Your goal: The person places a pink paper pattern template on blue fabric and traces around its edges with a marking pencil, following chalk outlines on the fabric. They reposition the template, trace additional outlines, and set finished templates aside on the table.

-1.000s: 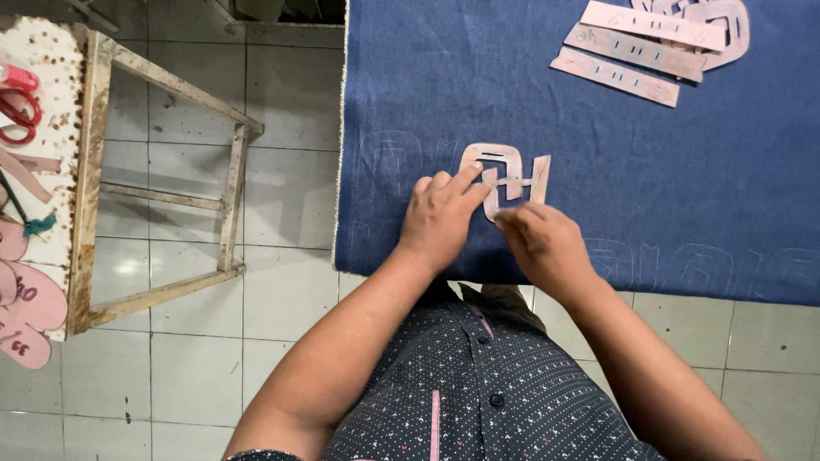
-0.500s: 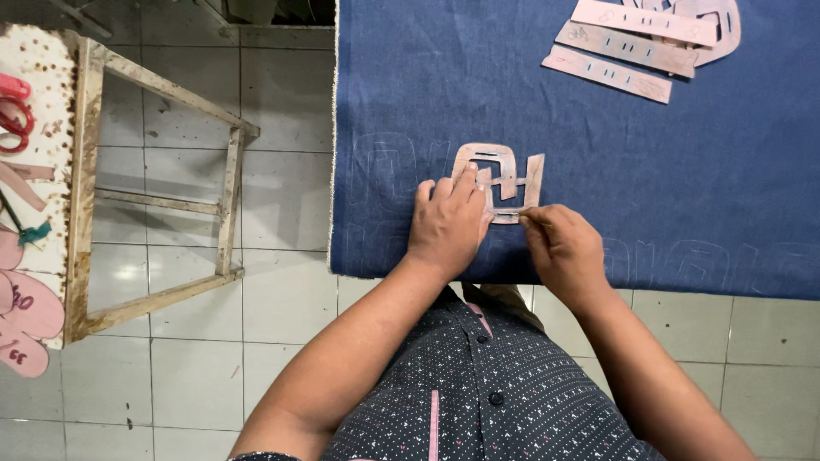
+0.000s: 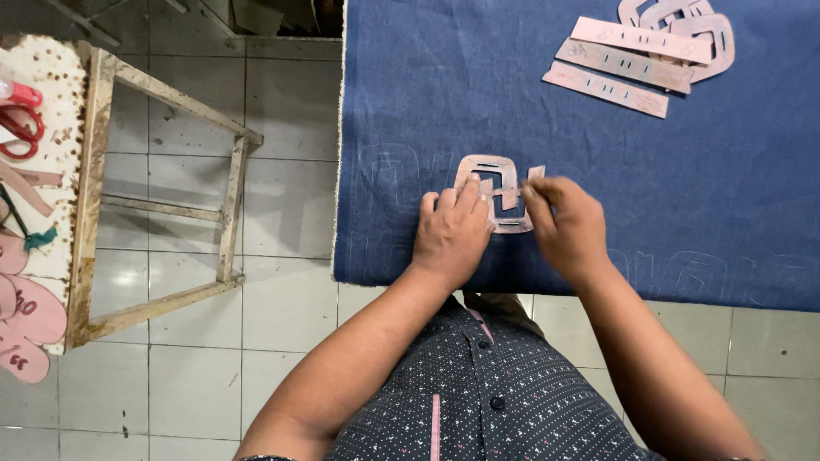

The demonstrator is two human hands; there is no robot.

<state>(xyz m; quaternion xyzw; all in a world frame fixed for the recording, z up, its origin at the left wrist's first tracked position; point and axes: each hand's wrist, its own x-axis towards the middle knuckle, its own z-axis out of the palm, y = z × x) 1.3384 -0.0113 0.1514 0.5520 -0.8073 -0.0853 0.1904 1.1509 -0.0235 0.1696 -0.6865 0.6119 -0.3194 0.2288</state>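
Observation:
A pink cut-out template, a rounded frame with slots, lies flat on blue denim cloth. My left hand rests on its left part, fingers spread and pressing it down. My right hand is at the template's right edge with its fingertips pinched together. It is blurred, and anything between those fingers is hidden. Faint chalk outlines of the same shape show on the cloth to either side of my hands.
More pink templates, long slotted strips and rounded frames, are stacked at the cloth's far right. A bare wooden stool frame stands on the tiled floor to the left. Beside it is a white board with red scissors and pink sole shapes.
My right hand's fingertips have slid from the template's lower edge up along its right side. My left hand has stayed pressed on the template.

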